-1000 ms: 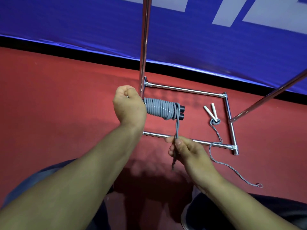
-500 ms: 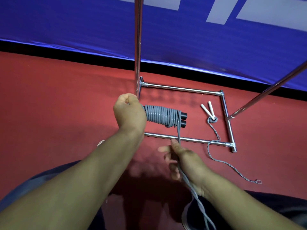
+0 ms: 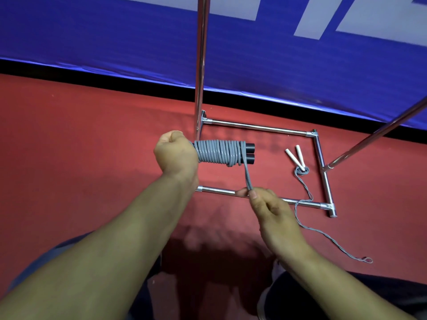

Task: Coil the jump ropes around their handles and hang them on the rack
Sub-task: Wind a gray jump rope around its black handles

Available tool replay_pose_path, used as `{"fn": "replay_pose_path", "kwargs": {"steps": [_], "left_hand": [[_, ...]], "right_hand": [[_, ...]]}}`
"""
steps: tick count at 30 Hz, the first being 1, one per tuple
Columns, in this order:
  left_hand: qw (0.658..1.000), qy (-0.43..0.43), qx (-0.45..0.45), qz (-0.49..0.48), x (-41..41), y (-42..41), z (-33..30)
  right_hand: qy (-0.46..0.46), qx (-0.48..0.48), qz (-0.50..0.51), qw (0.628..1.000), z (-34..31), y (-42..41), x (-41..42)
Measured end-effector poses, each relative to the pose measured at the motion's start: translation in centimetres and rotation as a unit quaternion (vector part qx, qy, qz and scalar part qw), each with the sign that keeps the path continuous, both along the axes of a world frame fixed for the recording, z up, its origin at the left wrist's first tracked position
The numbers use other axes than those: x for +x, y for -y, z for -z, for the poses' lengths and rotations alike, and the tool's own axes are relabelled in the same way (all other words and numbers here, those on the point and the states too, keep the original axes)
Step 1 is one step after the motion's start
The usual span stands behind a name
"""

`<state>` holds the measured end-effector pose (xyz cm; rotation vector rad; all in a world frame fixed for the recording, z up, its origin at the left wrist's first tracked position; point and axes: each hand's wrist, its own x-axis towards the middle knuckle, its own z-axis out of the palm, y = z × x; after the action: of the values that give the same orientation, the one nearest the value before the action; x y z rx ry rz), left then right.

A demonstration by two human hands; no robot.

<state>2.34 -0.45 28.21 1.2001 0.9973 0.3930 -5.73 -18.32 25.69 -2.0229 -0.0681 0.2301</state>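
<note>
grey rope is wound in tight turns around a pair of black handles [image 3: 248, 153], and that bundle is gripped at its near end by the left hand [image 3: 175, 153], closed in a fist around the handle ends. from the outer end of the coil [image 3: 219, 153] a doubled tail [image 3: 247, 179] runs down to the right hand [image 3: 268, 209], where it is pinched between thumb and forefinger, the other fingers curled loosely under. the tail looks taut between coil and pinch.

the coiling is judged nearly done, with the securing of the loose end as the step in hand. if the pinch is let slacken before the tail is tucked or hitched, the last turns near the black caps could spring off, since nothing but tension seems to keep them there. if the fist is eased, the two handles could be twisted apart and the whole winding loosened. a tail left too long could be caught on the frame when the bundle is lifted.

beneath the hands, the chrome base of the rack [image 3: 258, 128] lies on the red floor [image 3: 80, 158], with one upright post [image 3: 200, 65] just behind the left hand and a slanted bar [image 3: 381, 132] to the right; a bundle swung carelessly could be knocked against either. inside the base a second rope [image 3: 323, 232] with white handles [image 3: 294, 158] lies uncoiled, its thin cord draped over the near base bar and trailing out across the floor, where it could be dragged or stepped on. a blue banner [image 3: 115, 31] is seen behind.
</note>
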Motion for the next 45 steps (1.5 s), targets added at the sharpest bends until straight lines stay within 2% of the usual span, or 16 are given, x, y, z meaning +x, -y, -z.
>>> {"fn": "replay_pose_path", "kwargs": {"steps": [2, 5, 7, 11, 15, 17, 19, 21, 27, 33, 34, 36, 38, 40, 42, 45], "left_hand": [[1.0, -0.007, 0.001, 0.02, -0.2, 0.3, -0.1], [0.998, -0.015, -0.001, 0.066, -0.8, 0.6, -0.5], [0.995, -0.023, -0.02, 0.094, -1.1, 0.9, -0.9], [0.994, -0.024, -0.055, 0.096, -1.3, 1.7, -1.4], [0.994, -0.035, -0.086, 0.065, -1.2, 1.9, -1.6], [0.994, -0.029, -0.084, 0.063, -1.1, 1.7, -1.5], [0.995, -0.028, -0.081, 0.056, -1.0, 1.5, -1.5], [0.996, -0.023, -0.077, 0.04, -0.8, 1.1, -1.5], [0.996, -0.022, -0.091, 0.002, -0.3, -0.3, -1.7], [0.995, -0.014, -0.094, 0.008, -0.5, -1.0, -2.1], [0.995, -0.014, -0.101, 0.015, -0.6, -1.1, -2.2], [0.991, -0.026, -0.119, 0.057, -0.8, -1.2, -2.6], [0.98, -0.059, -0.119, 0.145, -1.1, -1.0, -2.6], [0.963, -0.089, -0.106, 0.231, -1.4, -0.4, -2.5], [0.948, -0.103, -0.081, 0.291, -1.7, 0.3, -2.3], [0.934, -0.11, -0.02, 0.339, -1.8, 0.7, -2.0]], "right_hand": [[-0.031, -0.003, -0.032, 0.999, 0.2, 0.0, 0.2], [0.008, -0.114, -0.042, 0.993, -0.2, 0.6, 1.2], [-0.019, -0.138, -0.027, 0.99, -0.5, 0.9, 1.8], [-0.184, 0.029, 0.018, 0.982, 0.1, 0.0, 1.4], [-0.236, 0.25, 0.044, 0.938, 0.0, -1.0, 0.7], [-0.227, 0.233, 0.035, 0.945, 0.0, -1.1, 0.5], [-0.143, 0.095, 0.012, 0.985, 0.3, -0.7, 0.1], [-0.075, -0.008, -0.016, 0.997, 0.2, -0.3, -0.2], [-0.13, 0.143, 0.05, 0.98, 0.3, -0.8, -0.1], [-0.191, 0.225, 0.012, 0.955, -0.1, -1.0, 0.1], [-0.17, 0.186, -0.021, 0.968, 0.0, -0.6, 0.4], [-0.024, 0.044, -0.067, 0.997, 0.4, 0.6, 1.5], [0.162, -0.097, -0.065, 0.98, 0.4, 1.7, 2.9], [0.273, -0.184, -0.036, 0.943, -0.6, 2.0, 3.6], [0.309, -0.211, -0.003, 0.927, -1.5, 2.2, 3.9], [0.306, -0.154, 0.026, 0.939, -2.2, 2.6, 4.4]]}}
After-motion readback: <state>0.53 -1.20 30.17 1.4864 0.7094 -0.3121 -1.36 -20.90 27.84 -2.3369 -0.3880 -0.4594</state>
